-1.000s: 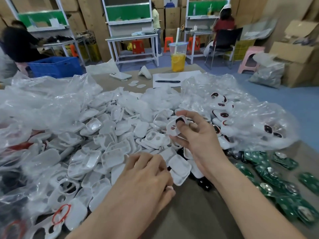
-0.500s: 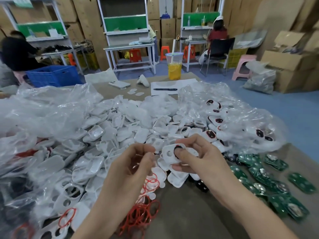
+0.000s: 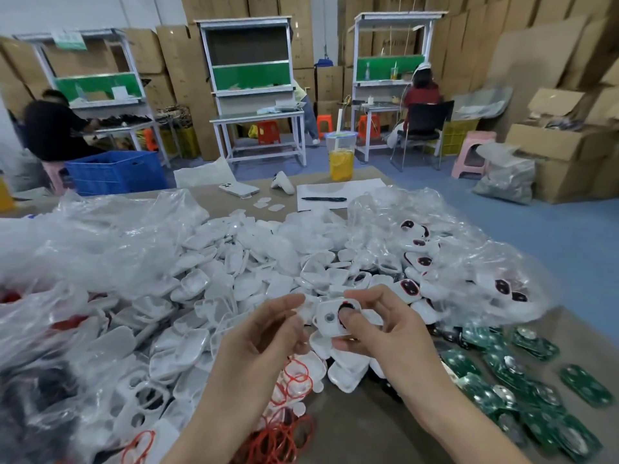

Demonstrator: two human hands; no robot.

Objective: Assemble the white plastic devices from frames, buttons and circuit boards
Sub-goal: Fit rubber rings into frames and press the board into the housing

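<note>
Head view, hands close in. Pinches the white frame [image 3: 323, 326] in the right hand [image 3: 392, 336], thumb pressed on its dark round opening, fingers curled under the far edge: a firm, closed grip. Has drawn it down and nearer within the last second, from up over the heap of white shells [image 3: 207, 289] to just above the heap's near edge. Has lifted the left hand [image 3: 264, 339] off the red rings [image 3: 284, 430] on the worktop [image 3: 368, 443] and carried it up beside the frame, near but not touching. Cannot tell whether that grip holds anything: fingers half curled, thumb apart, blur between them. Looks like the start of fitting a small part into the frame, both hands now met at one piece. Leaves the green circuit boards [image 3: 502, 370] untouched to the right, so probably an early step on this unit. Calls for lining the part up with the opening before pressing.
</note>
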